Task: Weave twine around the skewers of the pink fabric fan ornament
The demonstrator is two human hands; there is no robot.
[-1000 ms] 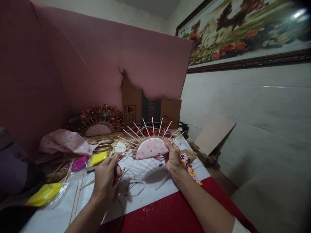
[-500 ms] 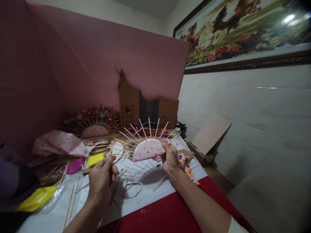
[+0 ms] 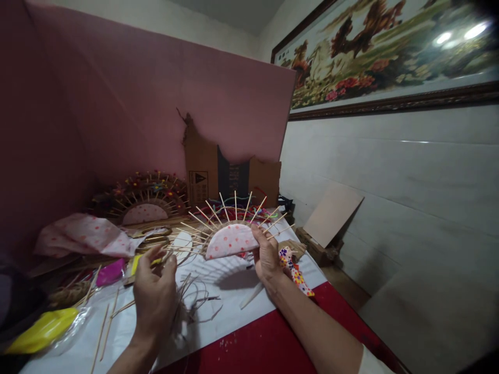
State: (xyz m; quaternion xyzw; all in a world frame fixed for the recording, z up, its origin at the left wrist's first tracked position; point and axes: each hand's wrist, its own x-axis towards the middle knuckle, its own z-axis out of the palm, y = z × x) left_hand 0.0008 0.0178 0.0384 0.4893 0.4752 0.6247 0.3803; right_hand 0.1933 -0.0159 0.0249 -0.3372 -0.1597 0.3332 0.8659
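Observation:
My right hand (image 3: 267, 257) grips the right end of a half-round piece covered in white cloth with red dots (image 3: 232, 241). Thin wooden sticks (image 3: 235, 205) fan out from its curved edge, where brown cord runs along their bases. The piece is held up over the table, flat side down. To its left my left hand (image 3: 156, 291) is raised with thumb and fingers apart, and I see nothing held in it. Below and between the hands, a loose tangle of brown cord (image 3: 197, 301) lies on the white sheet (image 3: 230, 275).
A similar fan piece with colourful flowers (image 3: 146, 210) stands at the back left, near dotted cloth (image 3: 83, 236). Purple (image 3: 110, 272) and yellow packets (image 3: 42, 330) lie at left. Flower-patterned cloth (image 3: 296, 272) is by my right wrist. Torn cardboard (image 3: 202, 176) stands behind.
My left hand's fingers have spread from a closed pinch. My right hand still holds the dotted piece in much the same pose. The whole view has shifted slightly.

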